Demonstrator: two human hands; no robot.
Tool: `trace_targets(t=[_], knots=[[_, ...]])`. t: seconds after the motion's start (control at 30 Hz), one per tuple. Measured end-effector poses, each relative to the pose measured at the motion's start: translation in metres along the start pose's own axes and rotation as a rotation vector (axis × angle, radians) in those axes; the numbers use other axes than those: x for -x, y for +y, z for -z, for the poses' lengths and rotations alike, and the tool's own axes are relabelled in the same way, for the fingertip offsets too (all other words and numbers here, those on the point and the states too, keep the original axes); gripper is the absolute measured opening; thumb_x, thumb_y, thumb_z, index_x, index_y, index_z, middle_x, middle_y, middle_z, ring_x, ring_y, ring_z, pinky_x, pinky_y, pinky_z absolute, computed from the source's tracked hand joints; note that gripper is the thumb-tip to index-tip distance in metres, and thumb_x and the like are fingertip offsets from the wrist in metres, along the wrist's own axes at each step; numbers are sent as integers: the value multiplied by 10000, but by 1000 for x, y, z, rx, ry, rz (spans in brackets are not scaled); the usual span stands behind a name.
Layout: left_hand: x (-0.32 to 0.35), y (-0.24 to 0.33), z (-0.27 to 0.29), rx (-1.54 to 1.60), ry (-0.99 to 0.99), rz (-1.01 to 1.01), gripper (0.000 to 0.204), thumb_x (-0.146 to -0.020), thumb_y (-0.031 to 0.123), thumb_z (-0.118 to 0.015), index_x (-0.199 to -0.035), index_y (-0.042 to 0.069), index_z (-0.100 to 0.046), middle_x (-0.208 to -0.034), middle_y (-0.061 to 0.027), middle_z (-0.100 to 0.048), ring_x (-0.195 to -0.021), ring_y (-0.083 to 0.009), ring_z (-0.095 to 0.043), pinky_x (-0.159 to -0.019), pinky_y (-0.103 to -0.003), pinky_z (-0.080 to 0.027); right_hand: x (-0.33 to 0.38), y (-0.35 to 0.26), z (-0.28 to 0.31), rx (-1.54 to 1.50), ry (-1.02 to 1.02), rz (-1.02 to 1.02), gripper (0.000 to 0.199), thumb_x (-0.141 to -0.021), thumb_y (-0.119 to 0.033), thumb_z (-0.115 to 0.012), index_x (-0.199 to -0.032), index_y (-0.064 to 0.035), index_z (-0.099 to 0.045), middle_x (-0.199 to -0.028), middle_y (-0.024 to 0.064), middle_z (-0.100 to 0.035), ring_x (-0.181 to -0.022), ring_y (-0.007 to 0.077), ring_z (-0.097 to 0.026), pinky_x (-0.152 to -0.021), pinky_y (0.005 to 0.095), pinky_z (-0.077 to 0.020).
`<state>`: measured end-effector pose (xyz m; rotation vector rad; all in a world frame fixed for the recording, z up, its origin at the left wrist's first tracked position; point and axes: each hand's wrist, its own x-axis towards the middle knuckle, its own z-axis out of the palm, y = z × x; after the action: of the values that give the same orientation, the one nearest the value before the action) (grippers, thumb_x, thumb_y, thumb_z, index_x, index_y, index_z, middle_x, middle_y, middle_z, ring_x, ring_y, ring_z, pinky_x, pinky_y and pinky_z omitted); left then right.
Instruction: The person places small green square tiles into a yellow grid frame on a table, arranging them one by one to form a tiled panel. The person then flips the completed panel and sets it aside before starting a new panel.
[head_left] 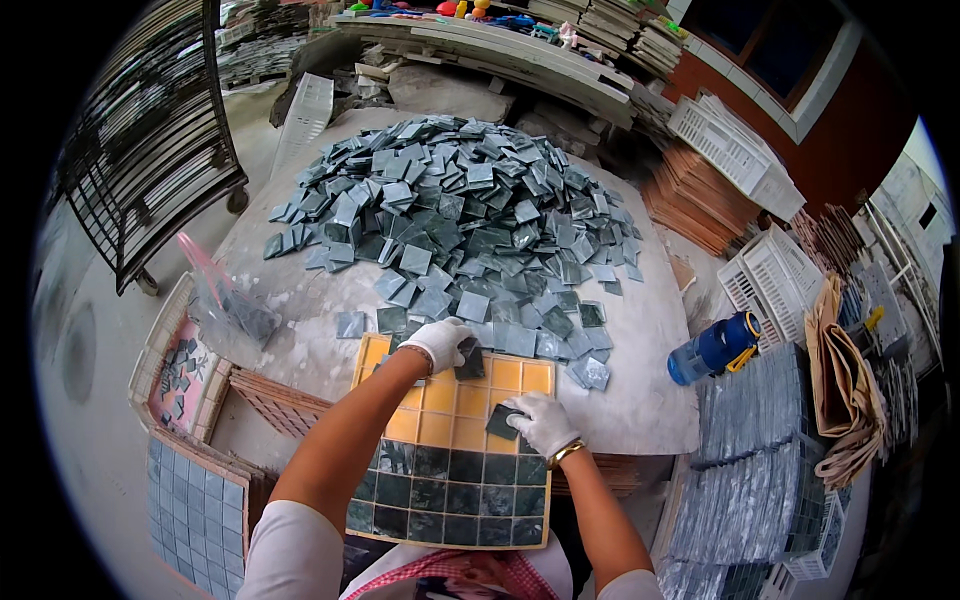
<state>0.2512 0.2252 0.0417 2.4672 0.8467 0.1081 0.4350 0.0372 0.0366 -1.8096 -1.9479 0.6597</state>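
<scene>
A yellow gridded tray [472,402] lies tilted in front of me, its near rows filled with dark green square stone tiles [432,462] and its far cells bare. My left hand [440,343], in a white glove, is closed on a dark tile [470,362] over the tray's far edge. White-gloved too, my right hand [545,422] pinches another dark tile [503,422] above a bare cell just beyond the filled rows. Past the tray spreads a large heap of loose grey-green tiles [450,205] on a pale table [645,350].
A blue bottle [712,348] stands at the table's right edge, near stacks of tile sheets [750,450] and white crates [770,280]. At left are a clear plastic bag [235,310], a crate of tile scraps [180,375], tile-filled sheets [195,500] and a wheeled metal rack [150,150].
</scene>
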Motion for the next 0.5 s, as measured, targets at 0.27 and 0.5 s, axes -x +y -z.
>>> trace_targets(t=[0.27,0.5], knots=[[1,17,23,-174,-105,4,603,-621,223,-800,-1170,142,-564,-1188,-141,-534,-1017,-357,-586,-845,-428,-488,2,23,-7,143,-3,176,199,-859,-144,-569,-1013,-62,-663,-959,107,-635,-878,277,-622,-786,357,-495],[80,46,13,-35,221,-120,659,-638,346,-795,-1182,135,-488,-1045,-120,-597,-886,-356,-621,-703,-435,-510,11,-15,-7,292,-86,115,193,-889,-169,-524,-1032,-127,-648,-903,78,-598,-810,266,-616,-712,372,-511]])
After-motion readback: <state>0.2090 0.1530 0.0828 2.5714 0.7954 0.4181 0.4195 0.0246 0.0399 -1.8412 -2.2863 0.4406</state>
